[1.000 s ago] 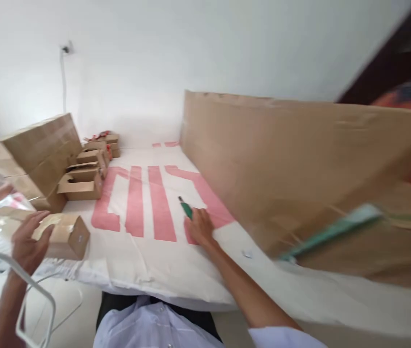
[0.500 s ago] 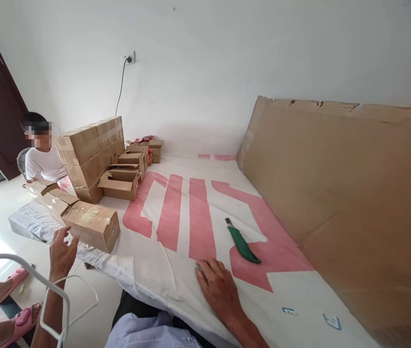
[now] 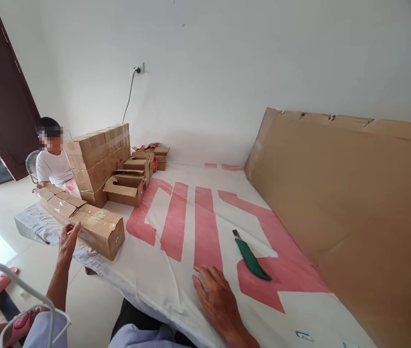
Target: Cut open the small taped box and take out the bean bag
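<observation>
My left hand (image 3: 68, 241) is at the near long side of a taped cardboard box (image 3: 98, 229), its fingers apart and the fingertips against the cardboard near a seam. That box forms the front end of a row of boxes (image 3: 58, 207) along the table's left edge. My right hand (image 3: 218, 302) lies palm down on the white and pink cloth (image 3: 169, 285), fingers loosely spread, holding nothing. Beyond and to the right of it lies a green-handled cutter (image 3: 251, 258), with its short metal end pointing away from me.
Stacked closed boxes (image 3: 98, 162) stand behind the row, beside several open boxes (image 3: 125, 191). A large cardboard sheet (image 3: 343, 208) leans on the right. Another person (image 3: 51, 164) sits at the far left. A white curved tube (image 3: 27, 285) crosses the lower left.
My left hand has come up against the front box, and the row looks straighter. My right hand stays on the cloth. The whole view has shifted slightly.
</observation>
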`<control>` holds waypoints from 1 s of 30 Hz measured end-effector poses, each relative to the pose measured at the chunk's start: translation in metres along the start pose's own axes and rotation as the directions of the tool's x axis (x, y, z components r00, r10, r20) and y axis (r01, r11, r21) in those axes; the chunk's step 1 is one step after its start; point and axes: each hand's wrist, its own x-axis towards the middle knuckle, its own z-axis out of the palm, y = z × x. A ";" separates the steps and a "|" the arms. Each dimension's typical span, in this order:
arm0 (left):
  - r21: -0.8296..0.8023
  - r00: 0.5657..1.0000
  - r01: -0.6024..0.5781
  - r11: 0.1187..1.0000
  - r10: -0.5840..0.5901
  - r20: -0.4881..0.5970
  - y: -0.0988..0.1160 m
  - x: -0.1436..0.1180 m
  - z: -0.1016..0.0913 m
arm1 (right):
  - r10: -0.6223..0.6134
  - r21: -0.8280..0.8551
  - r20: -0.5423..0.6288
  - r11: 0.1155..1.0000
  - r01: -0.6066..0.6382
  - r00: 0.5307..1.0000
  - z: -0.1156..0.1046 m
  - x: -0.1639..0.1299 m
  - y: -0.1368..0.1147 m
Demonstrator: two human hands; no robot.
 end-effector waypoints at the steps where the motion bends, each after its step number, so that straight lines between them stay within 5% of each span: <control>1: -0.009 1.000 0.015 1.000 -0.015 0.006 0.002 0.001 0.001 | 0.011 0.043 0.005 0.999 -0.012 1.000 0.002 0.005 -0.008; 7: -0.034 0.998 0.038 0.999 -0.036 0.057 0.018 -0.005 0.008 | 0.100 0.389 0.289 0.897 -0.212 0.952 0.016 0.038 -0.068; 12: -0.077 0.981 -0.051 0.996 0.065 0.186 0.031 -0.049 0.026 | 0.109 0.570 0.504 0.704 -0.425 0.857 0.019 0.059 -0.103; 15: -0.122 0.918 -0.139 0.983 0.174 0.356 0.037 -0.087 0.037 | 0.144 0.661 0.464 0.600 -0.450 0.874 0.009 0.063 -0.099; 18: -0.191 0.774 -0.178 0.965 0.257 0.579 0.046 -0.112 0.045 | 0.272 0.699 0.421 0.511 -0.500 0.865 -0.011 0.057 -0.078; 21: -0.348 0.673 -0.149 0.925 0.353 0.650 0.060 -0.115 0.054 | 0.334 0.666 0.429 0.511 -0.544 0.839 -0.032 0.046 -0.059; 25: -0.453 0.610 -0.114 0.884 0.422 0.670 0.075 -0.108 0.066 | 0.324 0.650 0.445 0.524 -0.550 0.835 -0.051 0.042 -0.051; 30: -0.495 0.625 -0.056 0.867 0.417 0.660 0.072 -0.114 0.067 | 0.291 0.598 0.495 0.570 -0.564 0.819 -0.063 0.045 -0.047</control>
